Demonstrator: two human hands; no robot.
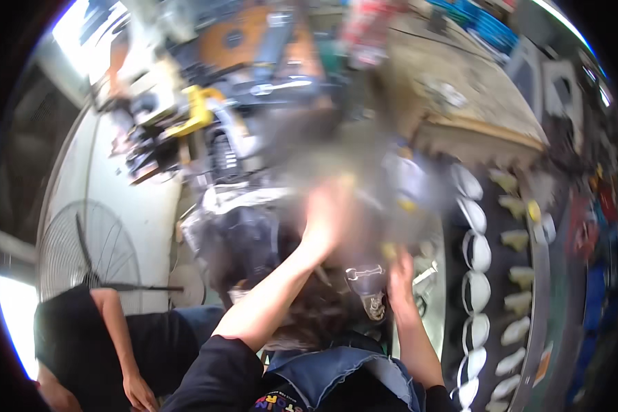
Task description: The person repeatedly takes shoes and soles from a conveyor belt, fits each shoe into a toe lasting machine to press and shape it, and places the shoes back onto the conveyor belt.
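- Grey blurred object [343,151] sits in the upper middle of the frame; through the head view, the only one I have, I can't make out its kind or edges.
- My left hand [326,214] overlaps its lower side near the centre of the frame; the fingers are smeared, so I can't tell whether they touch, grip or stand open.
- My right hand [399,275] is lower and right of centre, just beside a dark item [365,273] with a wrench-shaped form on its face; I can't tell its grip either.
- A small yellow patch shows at the right fingertips, too soft for me to say whether it is held.
- Handling, as I judge it: the grey bulk suggests something stiff and perhaps heavy, but weight and slipperiness are guesses through this blur. I'd favour a broad hold low on its near side, keeping fingers off parts I can't resolve.
- Right of the frame, white rounded pieces [475,250] stand in a column beside cream pieces [517,273].
- A spanner [281,87] lies at upper centre; another person's hand [139,393] rests at lower left.
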